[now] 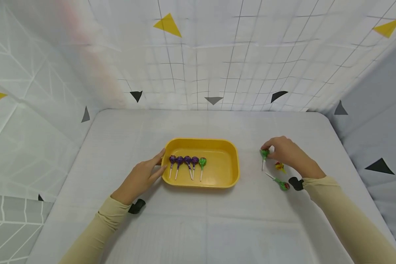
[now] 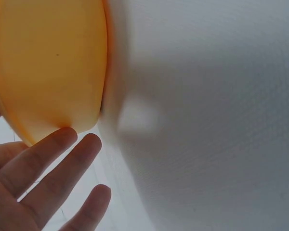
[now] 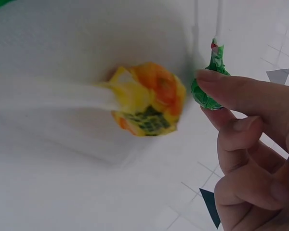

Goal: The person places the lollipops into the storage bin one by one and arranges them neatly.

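"Yellow and glossy, that tray [image 1: 220,167]. What's lying in it?"

"Four purple-wrapped lollipops [image 1: 187,160] in a row at the left end, then one green-wrapped lollipop [image 1: 202,162] just right of them. Heads toward the far side, white sticks toward the person."

"And the lollipop in hand [image 1: 264,153]?"

"Right of the tray, well apart from it. Round head in shiny green, a fluted neck below, pale stick. The right hand [image 1: 285,152] pinches the head between thumb and finger, the remaining fingers folded in. I can't tell whether the stick touches the table [image 1: 184,227]."

"The left hand [image 1: 142,179]?"

"At the tray's left end, fingers spread and fairly straight, fingertips against it. The left wrist view has the tray's outer wall and those parted fingers; only the head view shows the row inside."

"Anything near the right hand?"

"A yellow-orange lollipop [image 1: 279,166] just beside it, and a loose green lollipop [image 1: 282,184] nearer the person, its stick slanting away to the left. From the right wrist you also catch dark green printing on the yellow wrapper, and a speck of red on the pinched one's neck."
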A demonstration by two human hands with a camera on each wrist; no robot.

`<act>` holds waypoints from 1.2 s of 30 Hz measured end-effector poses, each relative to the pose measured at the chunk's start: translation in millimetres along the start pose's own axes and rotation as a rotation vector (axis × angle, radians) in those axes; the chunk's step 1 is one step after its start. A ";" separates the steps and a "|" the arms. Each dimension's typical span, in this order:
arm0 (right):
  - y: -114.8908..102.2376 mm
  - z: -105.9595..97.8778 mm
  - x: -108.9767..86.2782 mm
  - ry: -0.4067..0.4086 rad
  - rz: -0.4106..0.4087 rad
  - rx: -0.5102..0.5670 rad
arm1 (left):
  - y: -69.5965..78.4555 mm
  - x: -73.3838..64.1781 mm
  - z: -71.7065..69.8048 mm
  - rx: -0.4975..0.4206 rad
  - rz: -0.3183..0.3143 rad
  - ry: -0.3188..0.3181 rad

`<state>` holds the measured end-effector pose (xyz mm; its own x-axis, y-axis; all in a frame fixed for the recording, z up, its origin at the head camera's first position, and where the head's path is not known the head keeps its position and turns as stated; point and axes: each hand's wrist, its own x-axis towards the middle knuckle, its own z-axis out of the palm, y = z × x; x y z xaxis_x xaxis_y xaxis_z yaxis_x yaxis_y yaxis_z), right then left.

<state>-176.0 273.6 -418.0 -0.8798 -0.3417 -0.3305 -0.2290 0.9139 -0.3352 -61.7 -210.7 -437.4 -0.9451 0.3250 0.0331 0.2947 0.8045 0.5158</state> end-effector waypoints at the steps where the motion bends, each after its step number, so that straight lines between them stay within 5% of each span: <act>1: -1.0 -1.3 -0.4 0.002 -0.008 0.001 | 0.1 0.0 0.0 0.003 -0.001 -0.001; 21: -24.5 -22.0 -3.5 0.060 -0.104 -0.008 | 2.3 -0.3 -2.0 -0.006 -0.020 -0.019; 36: -64.6 -35.4 -1.5 0.085 -0.205 -0.047 | 1.7 0.2 -0.6 -0.012 0.003 -0.005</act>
<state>-174.6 222.8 -364.6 -0.8441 -0.5038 -0.1837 -0.4243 0.8369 -0.3457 -61.5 -209.5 -436.1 -0.9435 0.3300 0.0303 0.2958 0.7972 0.5263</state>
